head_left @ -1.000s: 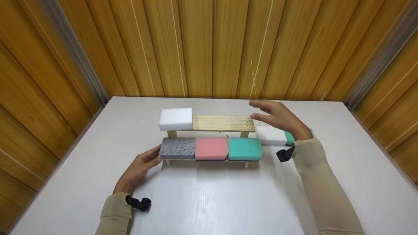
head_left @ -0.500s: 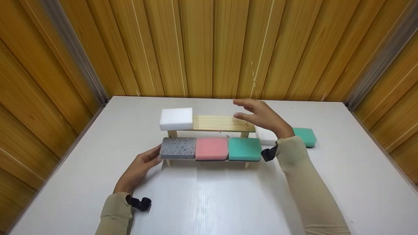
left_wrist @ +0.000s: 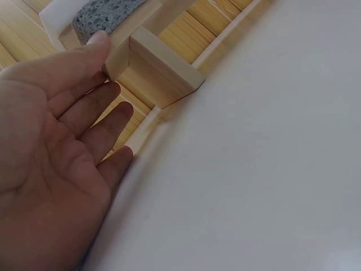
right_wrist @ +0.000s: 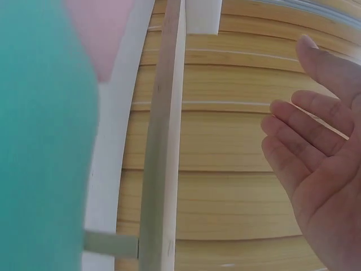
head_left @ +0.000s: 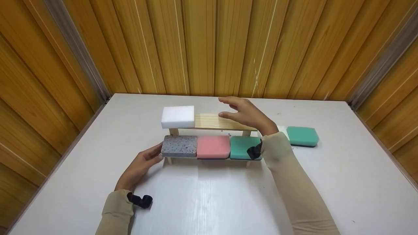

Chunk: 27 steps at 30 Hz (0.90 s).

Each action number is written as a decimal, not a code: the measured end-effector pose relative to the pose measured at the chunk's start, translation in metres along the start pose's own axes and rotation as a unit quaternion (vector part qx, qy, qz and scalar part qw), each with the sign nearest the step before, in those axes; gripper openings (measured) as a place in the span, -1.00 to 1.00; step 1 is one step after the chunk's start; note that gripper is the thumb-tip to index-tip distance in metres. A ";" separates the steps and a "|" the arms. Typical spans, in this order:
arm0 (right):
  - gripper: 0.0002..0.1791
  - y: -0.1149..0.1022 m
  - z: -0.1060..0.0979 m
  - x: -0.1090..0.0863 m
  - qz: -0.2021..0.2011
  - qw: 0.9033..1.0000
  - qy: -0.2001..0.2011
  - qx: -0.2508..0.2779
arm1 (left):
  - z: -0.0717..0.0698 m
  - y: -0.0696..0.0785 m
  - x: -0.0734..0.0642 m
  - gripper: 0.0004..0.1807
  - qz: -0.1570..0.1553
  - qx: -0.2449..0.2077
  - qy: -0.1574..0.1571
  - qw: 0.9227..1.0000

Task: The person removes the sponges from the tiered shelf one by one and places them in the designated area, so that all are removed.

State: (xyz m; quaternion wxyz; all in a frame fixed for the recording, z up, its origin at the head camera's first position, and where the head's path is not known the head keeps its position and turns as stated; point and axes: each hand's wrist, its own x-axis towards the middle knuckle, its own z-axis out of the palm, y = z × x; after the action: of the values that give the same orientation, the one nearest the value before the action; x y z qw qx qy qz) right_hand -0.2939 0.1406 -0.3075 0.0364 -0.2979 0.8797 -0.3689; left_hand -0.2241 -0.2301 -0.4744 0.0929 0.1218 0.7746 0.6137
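Note:
A small two-level wooden stand stands mid-table. Along its front level lie a grey speckled sponge, a pink sponge and a green sponge, side by side. A white sponge occupies the left end of the rear level. My left hand touches the stand's left end, thumb tip beside the grey sponge; its other fingers are loosely extended in the left wrist view. Over the bare part of the rear level, my right hand has thumb and fingers spread apart, holding nothing.
Right of the stand, another green sponge lies on the white table. Beside it, a second white sponge is mostly hidden by my right sleeve. Wood-patterned panels rise behind the table and at both sides.
My right hand has moved left along the rear level, its fingers still spread. The second green sponge has come into fuller view. My left hand has stayed at the stand's left end.

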 end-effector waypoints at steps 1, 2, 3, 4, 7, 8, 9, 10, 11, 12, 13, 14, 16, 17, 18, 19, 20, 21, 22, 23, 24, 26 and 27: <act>-0.31 -0.002 0.002 0.002 0.000 1.000 -0.002 0.001 | 0.000 0.000 0.000 -0.28 0.001 0.002 0.000 1.000; -0.30 -0.003 0.003 0.003 0.000 1.000 -0.003 0.001 | 0.000 0.001 -0.001 -0.28 0.002 0.001 0.000 1.000; -0.30 -0.005 0.004 0.004 0.000 1.000 -0.004 0.001 | 0.001 0.001 -0.001 -0.28 0.002 0.001 -0.001 1.000; -0.30 -0.006 0.006 0.006 -0.001 1.000 -0.005 0.002 | 0.001 0.001 -0.001 -0.28 0.002 0.003 -0.001 1.000; -0.31 -0.009 0.011 0.011 -0.005 1.000 -0.009 0.002 | 0.002 0.002 0.000 -0.28 -0.002 0.003 -0.001 1.000; -0.31 -0.010 0.012 0.012 -0.008 1.000 -0.010 0.002 | 0.002 0.002 0.000 -0.28 -0.003 0.003 -0.001 1.000; -0.31 -0.010 0.014 0.014 -0.008 1.000 -0.011 0.002 | 0.002 0.002 0.000 -0.28 -0.002 0.002 -0.003 1.000; -0.31 -0.011 0.016 0.015 -0.009 1.000 -0.012 0.002 | 0.003 0.002 0.000 -0.29 -0.001 -0.001 -0.003 1.000; -0.31 -0.012 0.018 0.017 -0.008 1.000 -0.013 0.002 | 0.003 0.002 0.000 -0.29 0.001 -0.003 -0.004 1.000; -0.31 -0.013 0.020 0.018 -0.008 1.000 -0.014 0.003 | 0.003 0.002 0.000 -0.29 0.003 -0.006 -0.005 1.000; -0.31 -0.014 0.022 0.019 -0.008 1.000 -0.015 0.007 | 0.003 0.002 0.000 -0.30 0.005 -0.008 -0.006 1.000; -0.31 -0.015 0.023 0.021 -0.007 1.000 -0.015 0.009 | 0.003 0.002 0.000 -0.30 0.007 -0.010 -0.007 1.000; -0.31 -0.017 0.028 0.024 -0.007 1.000 -0.015 0.009 | 0.003 0.002 0.000 -0.30 0.007 -0.014 -0.009 1.000; -0.31 -0.019 0.030 0.025 -0.007 1.000 -0.016 0.010 | 0.003 0.002 0.000 -0.30 0.006 -0.015 -0.009 1.000; -0.31 -0.020 0.032 0.027 -0.007 1.000 -0.018 0.010 | 0.003 0.002 0.000 -0.30 0.005 -0.018 -0.009 1.000; -0.31 -0.021 0.034 0.028 -0.007 1.000 -0.020 0.008 | 0.003 0.002 0.000 -0.30 0.004 -0.018 -0.009 1.000; -0.31 -0.022 0.036 0.030 -0.007 1.000 -0.021 0.004 | 0.003 0.002 0.000 -0.30 0.002 -0.018 -0.008 1.000; -0.31 -0.023 0.039 0.032 -0.008 1.000 -0.024 0.000 | 0.003 0.002 0.000 -0.30 0.001 -0.019 -0.008 1.000; -0.31 -0.023 0.040 0.033 -0.006 1.000 -0.026 -0.003 | 0.004 0.002 0.000 -0.30 0.000 -0.019 -0.007 1.000; -0.30 -0.023 0.042 0.035 -0.005 1.000 -0.028 -0.007 | 0.004 0.003 0.001 -0.30 -0.001 -0.018 -0.006 1.000; -0.30 -0.024 0.044 0.036 -0.005 0.999 -0.031 -0.010 | 0.005 0.003 0.001 -0.30 -0.001 -0.018 -0.006 1.000; -0.28 -0.025 0.047 0.039 -0.004 0.999 -0.035 -0.016 | 0.006 0.003 0.001 -0.31 0.000 -0.017 -0.005 1.000; -0.27 -0.025 0.048 0.040 -0.004 0.999 -0.037 -0.017 | 0.006 0.003 0.002 -0.31 0.001 -0.017 -0.006 1.000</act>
State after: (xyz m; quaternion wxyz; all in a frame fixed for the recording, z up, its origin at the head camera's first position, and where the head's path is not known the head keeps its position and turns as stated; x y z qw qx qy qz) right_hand -0.3008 0.0741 -0.3192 0.0624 -0.3152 0.8829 -0.3423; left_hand -0.2238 -0.2234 -0.4726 0.0990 0.1243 0.7633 0.6262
